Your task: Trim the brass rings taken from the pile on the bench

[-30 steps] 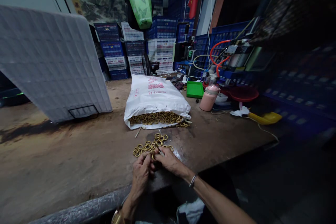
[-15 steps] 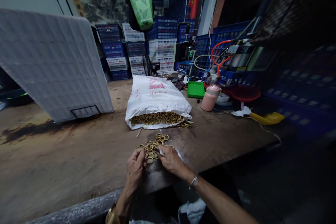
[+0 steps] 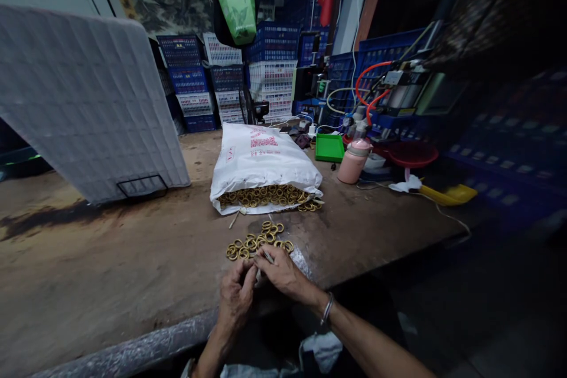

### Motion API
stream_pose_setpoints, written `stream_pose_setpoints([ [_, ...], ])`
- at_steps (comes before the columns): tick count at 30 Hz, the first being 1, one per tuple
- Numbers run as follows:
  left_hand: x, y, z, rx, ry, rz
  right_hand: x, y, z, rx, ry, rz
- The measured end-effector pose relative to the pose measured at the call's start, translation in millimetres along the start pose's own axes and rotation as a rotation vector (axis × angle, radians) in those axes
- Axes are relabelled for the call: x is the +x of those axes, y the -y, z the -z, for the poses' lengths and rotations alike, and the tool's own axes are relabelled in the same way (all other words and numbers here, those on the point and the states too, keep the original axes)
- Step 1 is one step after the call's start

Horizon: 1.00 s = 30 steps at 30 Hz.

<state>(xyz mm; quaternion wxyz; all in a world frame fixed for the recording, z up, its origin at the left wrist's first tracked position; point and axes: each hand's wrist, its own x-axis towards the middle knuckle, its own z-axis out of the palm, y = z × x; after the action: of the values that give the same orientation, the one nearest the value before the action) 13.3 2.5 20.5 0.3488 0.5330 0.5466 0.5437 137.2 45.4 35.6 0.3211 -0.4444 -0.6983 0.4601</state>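
Observation:
Several brass-coloured rings (image 3: 250, 243) lie in a loose pile on the table, just beyond my fingers. My left hand (image 3: 237, 295) is closed, thumb against fingers, at the near side of the pile; whatever it pinches is hidden. Touching or almost touching it, my right hand (image 3: 286, 274) grips a slim grey tool (image 3: 268, 256), whose kind I cannot tell. Behind the pile lies a white woven sack (image 3: 266, 171), its open mouth facing me and full of more such rings.
A grey-white ribbed panel (image 3: 88, 106) stands at the left. To the right are a green tray (image 3: 329, 147), a pink bottle (image 3: 354, 162), a yellow scoop (image 3: 449, 195) and a red dish (image 3: 411, 153). Stacked crates (image 3: 272, 77) line the back. The wooden table (image 3: 133, 266) has a plastic-wrapped front edge.
Both hands have drawn back toward me from the ring pile and come together. The left hand has shifted slightly right, and more of the pile shows. The view has tilted a little.

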Motion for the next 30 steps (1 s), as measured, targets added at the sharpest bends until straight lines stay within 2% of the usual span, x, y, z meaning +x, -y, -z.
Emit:
stream_pose_setpoints([
  [5, -4.6, -2.4, -0.9, -0.261, 0.095, 0.35, -0.5, 2.3, -0.2, 0.119, 0.024, -0.09],
  [7, -7.0, -2.8, -1.6, -0.354, 0.138, 0.421, -1.9, 2.3, -0.5, 0.136, 0.045, -0.08],
  [13, -12.1, -1.8, -2.4, -0.478, 0.159, 0.44, -4.5, -0.8, -2.4, 0.129, 0.075, -0.059],
  [18, -13.2, -2.2, -3.1, -0.523, 0.111, 0.467, -4.9, 0.3, -0.7, 0.063, -0.006, -0.034],
  [21, -12.8, -2.8, -3.5, -0.514, 0.084, 0.48, -9.1, -0.2, 1.6, -0.101, -0.024, 0.024],
  [25, -12.2, -0.1, -4.3, -0.491, 0.072, 0.445, -17.3, -1.9, 3.2, -0.386, 0.059, 0.151],
  [30, -12.2, 5.1, -4.6, -0.416, 0.065, 0.394, -19.8, 0.2, 3.8, -0.596, 0.102, 0.168],
])
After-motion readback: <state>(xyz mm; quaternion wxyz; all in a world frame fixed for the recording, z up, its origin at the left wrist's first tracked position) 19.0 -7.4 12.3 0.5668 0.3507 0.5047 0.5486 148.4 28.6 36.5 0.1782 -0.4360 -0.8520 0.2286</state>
